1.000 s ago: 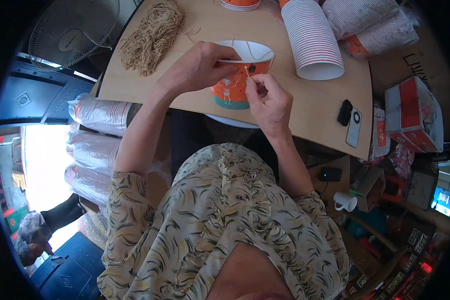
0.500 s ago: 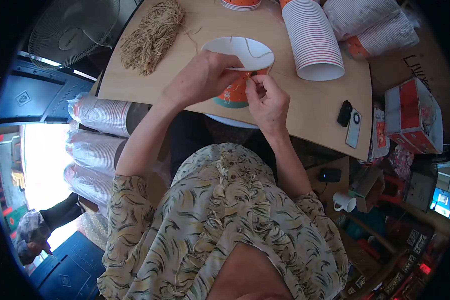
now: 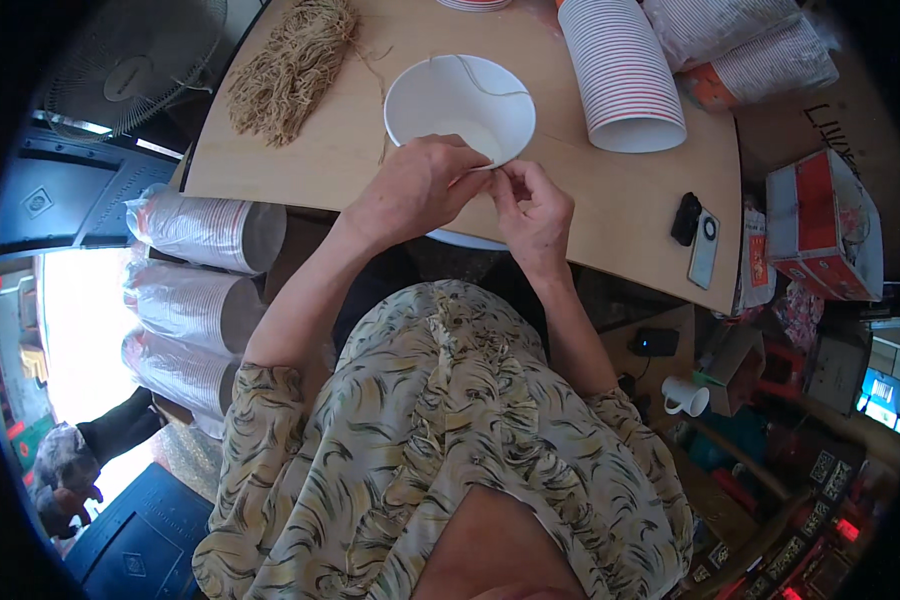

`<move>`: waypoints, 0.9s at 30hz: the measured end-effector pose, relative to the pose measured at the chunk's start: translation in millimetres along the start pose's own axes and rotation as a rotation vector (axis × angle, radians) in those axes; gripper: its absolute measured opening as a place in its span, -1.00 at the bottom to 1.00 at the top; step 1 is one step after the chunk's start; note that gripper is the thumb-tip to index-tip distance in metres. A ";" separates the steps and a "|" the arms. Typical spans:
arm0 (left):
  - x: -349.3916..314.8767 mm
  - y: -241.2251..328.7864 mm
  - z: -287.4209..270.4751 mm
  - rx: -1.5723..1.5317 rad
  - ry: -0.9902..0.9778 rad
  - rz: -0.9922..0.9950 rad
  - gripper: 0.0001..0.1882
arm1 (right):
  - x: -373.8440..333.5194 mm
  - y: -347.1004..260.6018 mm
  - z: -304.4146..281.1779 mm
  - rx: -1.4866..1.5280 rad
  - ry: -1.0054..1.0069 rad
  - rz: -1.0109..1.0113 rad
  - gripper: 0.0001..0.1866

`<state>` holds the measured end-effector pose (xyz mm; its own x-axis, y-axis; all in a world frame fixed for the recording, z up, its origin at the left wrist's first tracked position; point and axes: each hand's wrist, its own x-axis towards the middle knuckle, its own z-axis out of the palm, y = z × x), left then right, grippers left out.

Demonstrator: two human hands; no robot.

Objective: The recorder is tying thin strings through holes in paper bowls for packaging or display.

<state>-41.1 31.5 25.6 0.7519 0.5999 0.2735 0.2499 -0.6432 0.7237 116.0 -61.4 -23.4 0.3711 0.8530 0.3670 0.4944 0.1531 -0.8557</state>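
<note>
A paper bucket (image 3: 417, 100), white inside, is tipped toward me at the table's near edge, its mouth facing up. Along its inner far wall runs a thin tan cord (image 3: 490, 92), bent in a curve. My left hand (image 3: 422, 185) is closed on the bucket's near rim, with its fingertips reaching inside. Beside it, my right hand (image 3: 535, 215) pinches at the outside of the same rim with thumb and forefinger. What lies between those fingertips is too small to make out. The two hands nearly meet there.
A bundle of tan cords (image 3: 295, 75) lies at the table's far left. A stack of nested paper buckets (image 3: 625, 80) lies at the far right, beside wrapped stacks (image 3: 760, 75). A phone (image 3: 705, 250) and a black object (image 3: 686, 218) rest near the right edge. More wrapped stacks (image 3: 195, 235) stand at left.
The bucket has tipped toward me, so more of its inside shows and its orange printed side is hidden. Both hands have stayed at the near rim, my left fingers reaching further over it.
</note>
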 end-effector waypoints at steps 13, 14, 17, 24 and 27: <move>-3.3 -10.3 10.4 -0.009 -0.012 0.040 -0.81 | -4.4 23.3 3.9 0.155 -0.055 0.165 -0.91; -3.2 -10.4 11.0 -0.021 -0.002 0.033 -0.80 | -4.3 22.7 3.8 0.211 -0.065 0.203 -0.91; -2.9 -10.8 12.0 -0.044 0.012 0.021 -0.79 | -3.6 24.2 0.4 0.258 -0.114 0.240 -0.90; -2.9 -14.0 12.0 -0.092 0.004 -0.032 -0.78 | 4.6 15.5 -18.0 0.211 -0.138 0.332 -0.87; -2.7 -14.0 11.7 -0.097 0.004 -0.043 -0.78 | 11.8 18.0 -31.8 0.038 -0.100 0.241 -0.80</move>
<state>-39.5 33.4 7.3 0.7395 0.6276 0.2434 0.2213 -0.5681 0.7926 154.2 -64.4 -22.9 0.3940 0.9119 0.1147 0.3704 -0.0434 -0.9278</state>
